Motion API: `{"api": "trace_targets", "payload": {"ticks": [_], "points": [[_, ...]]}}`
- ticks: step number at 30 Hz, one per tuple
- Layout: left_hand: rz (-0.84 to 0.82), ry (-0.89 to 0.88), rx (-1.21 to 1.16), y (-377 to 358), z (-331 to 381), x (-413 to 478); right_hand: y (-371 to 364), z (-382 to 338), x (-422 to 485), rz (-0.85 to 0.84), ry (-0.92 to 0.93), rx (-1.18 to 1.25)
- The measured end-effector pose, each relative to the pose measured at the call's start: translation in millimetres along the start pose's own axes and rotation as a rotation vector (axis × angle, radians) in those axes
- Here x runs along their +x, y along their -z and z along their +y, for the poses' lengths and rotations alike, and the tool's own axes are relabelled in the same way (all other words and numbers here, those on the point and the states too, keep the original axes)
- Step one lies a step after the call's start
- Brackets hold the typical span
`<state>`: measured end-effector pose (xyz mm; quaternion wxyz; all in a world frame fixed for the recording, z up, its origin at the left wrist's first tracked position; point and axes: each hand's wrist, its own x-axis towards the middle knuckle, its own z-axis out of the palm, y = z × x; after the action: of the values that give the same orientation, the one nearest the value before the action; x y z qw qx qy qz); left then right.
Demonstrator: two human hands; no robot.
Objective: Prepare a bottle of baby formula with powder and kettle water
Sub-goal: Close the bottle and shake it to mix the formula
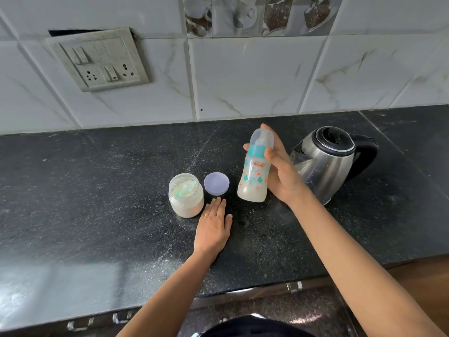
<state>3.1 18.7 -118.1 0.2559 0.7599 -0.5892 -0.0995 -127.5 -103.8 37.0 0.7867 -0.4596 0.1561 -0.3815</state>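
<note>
My right hand [281, 171] grips a capped baby bottle [255, 173] with a teal collar and milky liquid inside, held slightly tilted above the black counter [97, 190]. My left hand [213, 227] lies flat on the counter, palm down, holding nothing. Just beyond its fingers stands an open glass jar of white powder [185, 195] with a light green scoop inside. The jar's lilac lid [216, 183] lies beside it. A steel kettle [325, 164] with a black lid and handle stands right behind my right hand.
A tiled wall rises at the back of the counter, with a switch and socket plate [102, 62] at the upper left. The counter's front edge runs above drawers with metal handles [294, 287].
</note>
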Motion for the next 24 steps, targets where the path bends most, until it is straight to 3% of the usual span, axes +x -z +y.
{"api": "trace_targets", "payload": {"ticks": [14, 24], "points": [[0.000, -0.003, 0.010, -2, -2, -1, 48, 5, 2, -0.213, -0.200, -0.799], [-0.001, 0.003, 0.025, -4, -4, 0, 63, 13, -4, -0.246, -0.292, -0.843]]}}
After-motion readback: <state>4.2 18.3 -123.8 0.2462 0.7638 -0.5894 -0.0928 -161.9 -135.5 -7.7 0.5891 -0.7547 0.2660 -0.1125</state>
